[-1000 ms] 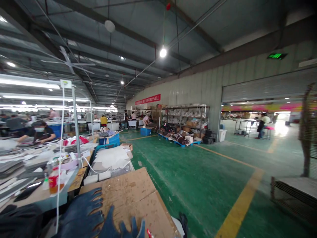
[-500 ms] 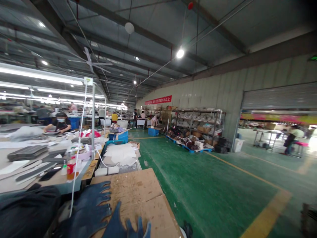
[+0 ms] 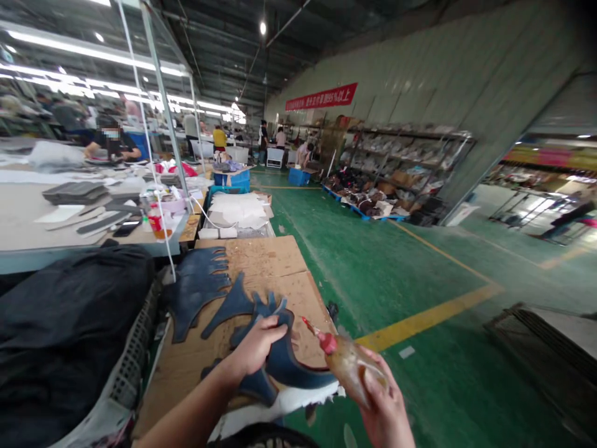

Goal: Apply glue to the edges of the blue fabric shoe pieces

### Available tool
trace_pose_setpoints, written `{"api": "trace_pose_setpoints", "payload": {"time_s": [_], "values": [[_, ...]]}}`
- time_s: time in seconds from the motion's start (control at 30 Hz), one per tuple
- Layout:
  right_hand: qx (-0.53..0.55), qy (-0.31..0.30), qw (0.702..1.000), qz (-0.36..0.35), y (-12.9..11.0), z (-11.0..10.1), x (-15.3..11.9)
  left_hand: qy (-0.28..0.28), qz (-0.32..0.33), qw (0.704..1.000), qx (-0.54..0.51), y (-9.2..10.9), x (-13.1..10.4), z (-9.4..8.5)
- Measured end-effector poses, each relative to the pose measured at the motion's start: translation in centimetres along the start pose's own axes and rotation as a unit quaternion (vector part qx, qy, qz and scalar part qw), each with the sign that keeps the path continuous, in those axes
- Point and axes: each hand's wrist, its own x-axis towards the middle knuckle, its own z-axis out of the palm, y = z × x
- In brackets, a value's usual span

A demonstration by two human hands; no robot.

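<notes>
My left hand (image 3: 259,345) is closed on a curved dark blue leather piece (image 3: 298,368), thumb and fingers pinching its upper end above the cardboard. In my right hand (image 3: 380,389) is a squeeze bottle (image 3: 352,367) of yellowish-brown liquid, tilted, with its red nozzle pointing up and left towards the leather piece. The nozzle tip is apart from the leather. More blue leather pieces with finger-like edges (image 3: 200,280) lie flat on the cardboard sheet (image 3: 275,264), some partly under my left hand and forearm.
A black cloth (image 3: 65,323) covers a plastic crate on the left. Behind it, a worktable (image 3: 28,218) bears grey pieces and a red-labelled bottle (image 3: 158,223). White sheets (image 3: 240,208) lie beyond the cardboard. Green floor runs along the right, with a dark rack (image 3: 545,348). A co-worker (image 3: 112,143) sits far left.
The view has tipped down towards the cardboard. Both my hands have come into sight, the left holding a blue leather piece and the right holding the squeeze bottle.
</notes>
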Motion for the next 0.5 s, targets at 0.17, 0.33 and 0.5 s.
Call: {"api": "trace_pose_setpoints", "payload": {"time_s": [0.17, 0.33, 0.5], "values": [[-0.158, 0.041, 0.983, -0.084, -0.6, -0.2, 0.3, -0.023, 0.008, 0.999, -0.034, 0.4, -0.2, 0.1], [-0.298, 0.014, 0.941, -0.159, -1.1, 1.2, 0.1, -0.064, 0.061, 0.995, 0.040, 1.3, -0.9, 0.4], [-0.352, -0.034, 0.910, -0.218, -1.2, 0.9, 0.3, -0.028, 0.046, 0.997, 0.052, 1.8, -1.7, 0.5]]}}
